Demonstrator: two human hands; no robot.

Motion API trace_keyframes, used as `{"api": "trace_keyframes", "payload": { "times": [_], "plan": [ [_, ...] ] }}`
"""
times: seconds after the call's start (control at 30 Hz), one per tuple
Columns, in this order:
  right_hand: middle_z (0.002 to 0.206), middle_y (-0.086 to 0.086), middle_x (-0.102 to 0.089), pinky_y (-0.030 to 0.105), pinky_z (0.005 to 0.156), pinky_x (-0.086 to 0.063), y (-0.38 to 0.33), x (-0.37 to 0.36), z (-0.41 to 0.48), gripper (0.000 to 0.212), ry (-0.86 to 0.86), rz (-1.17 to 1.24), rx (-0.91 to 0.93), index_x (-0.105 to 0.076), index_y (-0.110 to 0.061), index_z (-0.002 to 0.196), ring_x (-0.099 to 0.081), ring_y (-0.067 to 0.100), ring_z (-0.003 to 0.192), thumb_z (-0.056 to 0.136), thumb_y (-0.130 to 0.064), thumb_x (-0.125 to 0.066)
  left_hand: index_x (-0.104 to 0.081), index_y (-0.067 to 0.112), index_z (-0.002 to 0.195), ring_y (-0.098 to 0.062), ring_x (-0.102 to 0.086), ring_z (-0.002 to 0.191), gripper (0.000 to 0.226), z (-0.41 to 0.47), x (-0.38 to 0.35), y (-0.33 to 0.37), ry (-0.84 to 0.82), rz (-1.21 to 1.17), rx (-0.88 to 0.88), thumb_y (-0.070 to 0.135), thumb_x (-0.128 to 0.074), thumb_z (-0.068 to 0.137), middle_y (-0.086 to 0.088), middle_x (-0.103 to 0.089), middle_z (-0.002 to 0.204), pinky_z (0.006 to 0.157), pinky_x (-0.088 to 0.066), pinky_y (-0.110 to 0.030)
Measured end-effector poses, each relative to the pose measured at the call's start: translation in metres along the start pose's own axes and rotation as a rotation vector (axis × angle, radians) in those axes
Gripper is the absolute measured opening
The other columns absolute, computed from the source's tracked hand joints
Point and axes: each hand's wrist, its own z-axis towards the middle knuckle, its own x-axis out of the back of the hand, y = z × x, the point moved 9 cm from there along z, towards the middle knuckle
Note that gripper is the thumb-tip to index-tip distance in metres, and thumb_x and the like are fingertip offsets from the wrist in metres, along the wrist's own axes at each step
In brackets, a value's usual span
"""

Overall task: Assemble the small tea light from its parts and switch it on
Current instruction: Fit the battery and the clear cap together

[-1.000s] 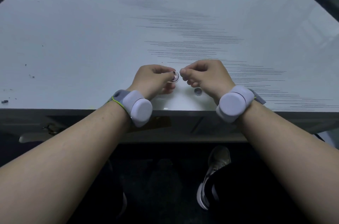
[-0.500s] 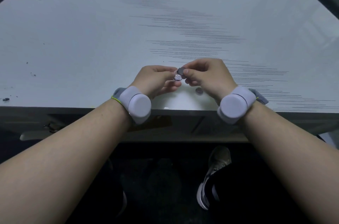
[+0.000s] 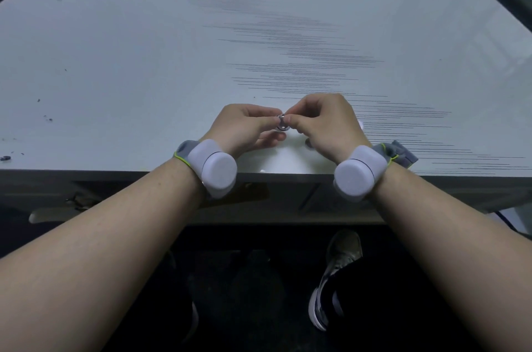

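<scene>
Pressing now: both hands closed together on tea light.

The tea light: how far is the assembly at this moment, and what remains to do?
Nothing looks finished yet. In hand: the left hand and right hand pinch small round silvery parts together over the white table; whether they are already joined cannot be told. Left: a small dark part lies on the table under the right hand, and no light glows, so switching on remains.
</scene>
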Motion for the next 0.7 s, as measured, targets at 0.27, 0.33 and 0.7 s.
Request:
{"api": "trace_keyframes", "payload": {
  "times": [0.27, 0.33, 0.7],
  "plan": [
    [0.076, 0.002, -0.072, 0.037, 0.068, -0.055, -0.004, 0.004, -0.003, 0.010, 0.018, -0.071, 0.019, -0.073, -0.015, 0.076, -0.059, 0.012, 0.065, 0.077, -0.024, -0.076, -0.070, 0.001, 0.099, -0.024, -0.074, 0.073, 0.013, -0.001, -0.004, -0.001, -0.027, 0.014, -0.005, 0.002, -0.069, 0.086, -0.017, -0.075, 0.089, 0.068, -0.060, -0.024],
    [0.069, 0.000, -0.067, 0.033, 0.063, -0.052, -0.007, 0.005, -0.004, 0.010, 0.027, -0.094, 0.036, -0.070, -0.016, 0.073, -0.054, 0.011, 0.057, 0.076, -0.022, -0.077, -0.070, -0.001, 0.103, -0.025, -0.074, 0.076, 0.018, -0.002, -0.005, -0.001, -0.033, 0.031, -0.011, 0.002, -0.069, 0.085, -0.018, -0.076, 0.091, 0.071, -0.061, -0.025],
    [0.074, -0.007, -0.067, 0.007, 0.053, -0.043, -0.002, 0.020, 0.003, 0.007, 0.012, -0.171, 0.059, -0.071, -0.023, 0.079, -0.060, 0.007, 0.063, 0.082, -0.017, -0.068, -0.071, 0.001, 0.099, -0.027, -0.072, 0.076, 0.016, -0.002, -0.004, 0.000, -0.010, 0.033, -0.001, 0.002, -0.072, 0.083, -0.018, -0.075, 0.096, 0.070, -0.061, -0.026]
  ]
}}
